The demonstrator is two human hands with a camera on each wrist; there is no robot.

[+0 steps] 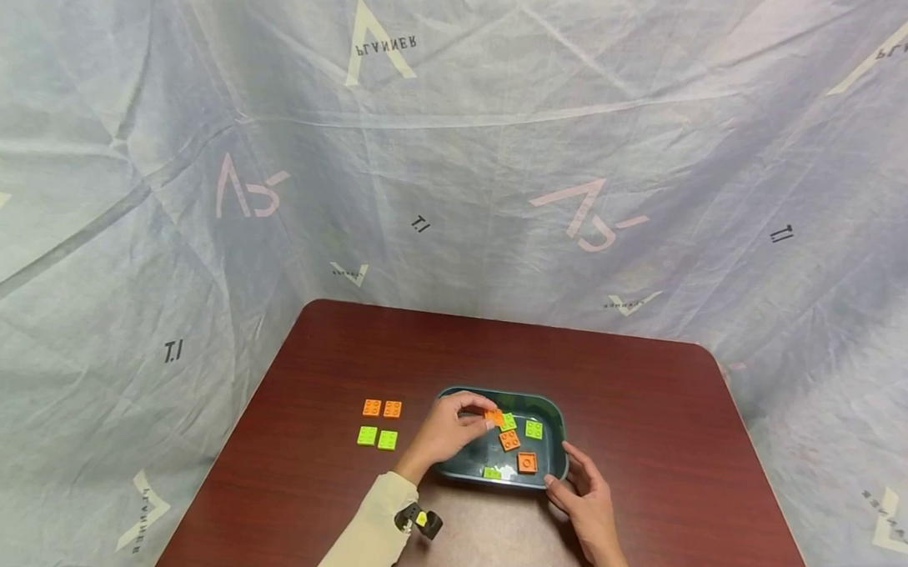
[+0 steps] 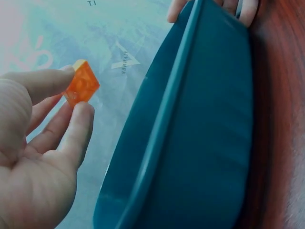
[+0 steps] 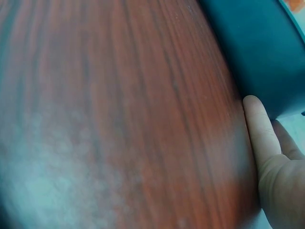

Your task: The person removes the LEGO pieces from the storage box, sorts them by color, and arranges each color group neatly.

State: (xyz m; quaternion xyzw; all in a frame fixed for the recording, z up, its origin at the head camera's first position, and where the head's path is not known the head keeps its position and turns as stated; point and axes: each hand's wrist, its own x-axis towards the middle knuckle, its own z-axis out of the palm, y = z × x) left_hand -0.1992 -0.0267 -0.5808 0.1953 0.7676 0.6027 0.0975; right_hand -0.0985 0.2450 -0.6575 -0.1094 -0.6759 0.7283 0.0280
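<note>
My left hand pinches an orange toy brick between thumb and fingers, raised over the dark teal tray. In the left wrist view the brick appears tilted, beyond the tray's rim. My right hand holds the tray's near right corner, thumb at the front wall and fingers along the right end. The right wrist view shows a finger against the tray's outer wall, low by the tabletop. Inside the tray lie several loose bricks, among them a green one, an orange one and an upturned orange one.
Left of the tray, two orange bricks lie side by side, with two green bricks in a row nearer me. The dark red wooden table has rounded far corners. Printed grey sheeting hangs behind it and at both sides.
</note>
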